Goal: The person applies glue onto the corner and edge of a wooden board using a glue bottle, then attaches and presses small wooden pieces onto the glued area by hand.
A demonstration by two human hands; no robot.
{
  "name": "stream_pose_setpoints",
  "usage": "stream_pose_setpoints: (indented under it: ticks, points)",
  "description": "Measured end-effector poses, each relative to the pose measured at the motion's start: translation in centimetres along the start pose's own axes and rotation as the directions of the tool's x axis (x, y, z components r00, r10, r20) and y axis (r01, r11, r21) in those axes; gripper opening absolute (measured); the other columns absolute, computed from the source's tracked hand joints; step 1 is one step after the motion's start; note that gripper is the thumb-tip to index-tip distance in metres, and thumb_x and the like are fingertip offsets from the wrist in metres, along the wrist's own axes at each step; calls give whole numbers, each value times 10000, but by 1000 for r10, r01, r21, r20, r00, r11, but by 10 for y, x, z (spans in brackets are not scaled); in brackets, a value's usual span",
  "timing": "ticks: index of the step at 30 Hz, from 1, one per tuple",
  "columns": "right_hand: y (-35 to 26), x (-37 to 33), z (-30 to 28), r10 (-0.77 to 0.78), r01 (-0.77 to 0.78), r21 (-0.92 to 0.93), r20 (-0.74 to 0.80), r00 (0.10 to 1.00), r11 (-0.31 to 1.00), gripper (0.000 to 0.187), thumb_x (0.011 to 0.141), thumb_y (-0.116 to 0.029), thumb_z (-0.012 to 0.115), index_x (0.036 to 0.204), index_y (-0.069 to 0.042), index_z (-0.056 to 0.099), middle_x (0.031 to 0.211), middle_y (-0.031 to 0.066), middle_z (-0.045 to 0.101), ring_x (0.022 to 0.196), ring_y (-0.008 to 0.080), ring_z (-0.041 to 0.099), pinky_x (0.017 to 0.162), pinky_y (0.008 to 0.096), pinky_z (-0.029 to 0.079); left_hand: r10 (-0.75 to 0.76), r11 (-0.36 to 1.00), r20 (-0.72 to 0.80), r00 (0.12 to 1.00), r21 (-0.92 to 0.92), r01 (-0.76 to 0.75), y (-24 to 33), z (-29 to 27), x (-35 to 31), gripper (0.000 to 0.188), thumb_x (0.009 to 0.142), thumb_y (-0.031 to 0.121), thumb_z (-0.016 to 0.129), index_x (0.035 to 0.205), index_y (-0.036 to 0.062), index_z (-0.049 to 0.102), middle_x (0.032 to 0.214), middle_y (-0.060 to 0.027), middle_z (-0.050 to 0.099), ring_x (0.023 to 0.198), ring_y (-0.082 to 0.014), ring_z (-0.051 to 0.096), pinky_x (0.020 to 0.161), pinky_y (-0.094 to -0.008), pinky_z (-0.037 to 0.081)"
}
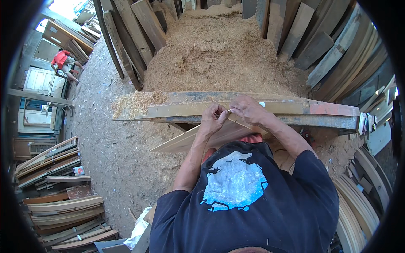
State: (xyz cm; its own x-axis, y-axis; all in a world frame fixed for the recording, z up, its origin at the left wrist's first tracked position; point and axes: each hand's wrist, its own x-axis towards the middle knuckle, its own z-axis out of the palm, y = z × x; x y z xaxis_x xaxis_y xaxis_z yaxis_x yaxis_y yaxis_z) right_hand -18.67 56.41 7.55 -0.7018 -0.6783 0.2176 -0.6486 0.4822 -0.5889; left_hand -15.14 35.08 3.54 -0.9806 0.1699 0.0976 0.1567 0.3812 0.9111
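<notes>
My left hand (212, 119) is closed in a pinch, its thumb and forefinger curled together above the near edge of a long wooden bench (190, 110). Close beside it, my right hand (247, 109) pinches too, fingertips almost meeting those of the left. A small pale thing shows between the fingertips, too small to name. Below both hands a flat wooden board (181, 142) slants between my body and the bench, its corner pointing left. My forearms and body hide part of this board.
Curly wood shavings (137, 104) lie on the bench's left end, and sawdust (219, 55) covers the ground beyond. Planks (145, 25) lean at the back on both sides. Stacked timber (67, 206) lies at left. A person in red (62, 58) bends down far left.
</notes>
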Motion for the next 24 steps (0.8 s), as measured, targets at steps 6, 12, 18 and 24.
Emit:
stream_pose_setpoints:
  ticks: [6,12,18,24]
  points:
    - [7,2,2,-38,38,27,-10,999,999,208,928,-168,643,942,35,687,906,183,647,900,385,617,813,468,496,-19,1000,11,1000,-3,19,1,-1,4,121,878,128,721,846,21,673,741,-53,623,646,-124,582,595,-290,483]
    - [12,-2,0,35,-35,137,2,999,990,202,921,-172,669,987,17,700,887,190,679,872,365,654,797,434,518,-33,999,16,999,-27,33,1,-1,4,127,870,128,722,827,24,664,721,-50,618,628,-127,570,581,-298,475]
    - [16,-11,-2,366,-330,419,-6,930,846,157,942,-134,650,984,11,695,823,84,682,787,167,634,755,339,509,15,1000,28,999,21,-15,-1,-1,1,107,912,119,718,875,48,646,720,24,590,627,-53,503,569,-238,431]
    - [14,-10,3,409,-395,456,71,910,798,213,920,-221,699,928,-8,704,836,71,692,766,126,606,704,325,498,-40,999,24,999,-9,40,0,1,3,102,904,113,722,876,52,645,713,31,584,623,-49,496,564,-237,423]
